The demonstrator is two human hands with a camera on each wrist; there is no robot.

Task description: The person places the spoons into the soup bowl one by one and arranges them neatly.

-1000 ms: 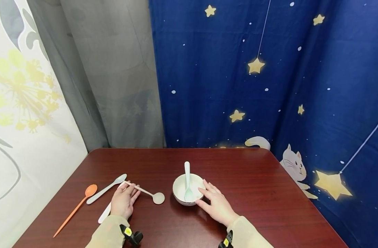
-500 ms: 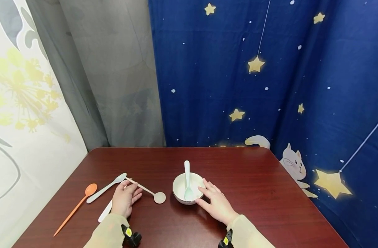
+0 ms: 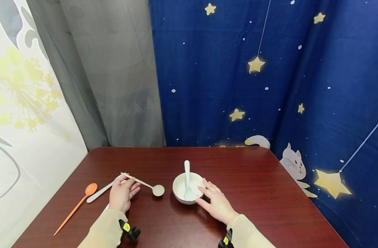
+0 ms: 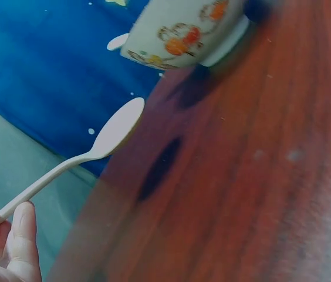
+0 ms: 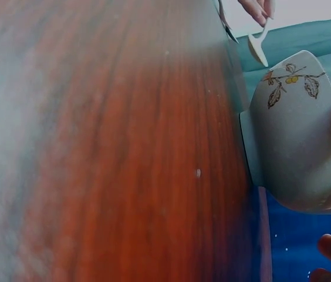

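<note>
My left hand (image 3: 122, 195) pinches the handle of a beige round-headed spoon (image 3: 158, 190). In the left wrist view this spoon (image 4: 118, 129) is off the table, with its shadow on the wood below. A white bowl (image 3: 179, 197) with a printed fruit pattern stands right of it, and a pale green spoon (image 3: 187, 175) leans inside with its handle over the far rim. The fingers of my right hand (image 3: 218, 205) rest on the bowl's right side; they look relaxed, and the right wrist view shows the thumb at the rim of the bowl (image 5: 300, 141).
Left of my left hand lie an orange spoon (image 3: 71, 215) and a pale grey-blue spoon (image 3: 99, 195). A white handle (image 3: 106, 207) shows partly from under the left forearm. Curtains (image 3: 207, 86) hang behind the dark red table (image 3: 238, 165).
The beige spoon has risen off the table in my left hand, its head shifting slightly away from me. More of the white handle is covered by the left sleeve. The right hand and bowl stay put.
</note>
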